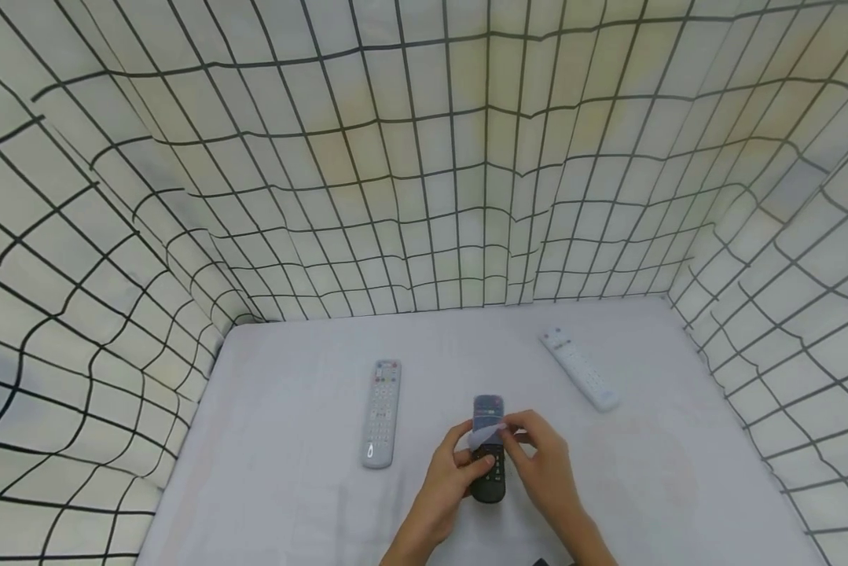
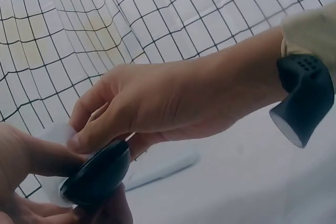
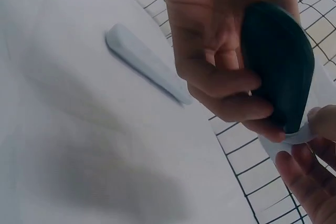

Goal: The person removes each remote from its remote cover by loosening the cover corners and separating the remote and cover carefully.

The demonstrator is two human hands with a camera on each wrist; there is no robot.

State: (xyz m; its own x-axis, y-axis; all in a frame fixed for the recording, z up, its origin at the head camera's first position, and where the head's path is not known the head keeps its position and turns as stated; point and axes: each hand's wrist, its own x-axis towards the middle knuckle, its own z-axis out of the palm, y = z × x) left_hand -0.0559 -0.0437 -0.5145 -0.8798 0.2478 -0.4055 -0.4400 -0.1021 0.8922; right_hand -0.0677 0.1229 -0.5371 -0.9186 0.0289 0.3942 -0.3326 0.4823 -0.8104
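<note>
A black remote control (image 1: pixel 490 489) is gripped by my left hand (image 1: pixel 443 479), with the thumb across its keys and the fingers round its side and back. Over the remote's upper half lies a thin translucent cover (image 1: pixel 483 435), whose whitish lower edge is folded up. My right hand (image 1: pixel 542 464) pinches that edge between thumb and fingers at the remote's right side. In the right wrist view the dark back of the remote (image 3: pixel 275 66) faces the camera, and the pale cover (image 3: pixel 299 136) shows near its far end. The left wrist view partly hides the cover behind fingers.
On the white table (image 1: pixel 275 487) lies a light grey remote (image 1: pixel 381 417) to the left. A white remote (image 1: pixel 579 369) lies slantwise at the back right. Curtain-like white walls with a black grid (image 1: pixel 424 196) enclose the back and both sides.
</note>
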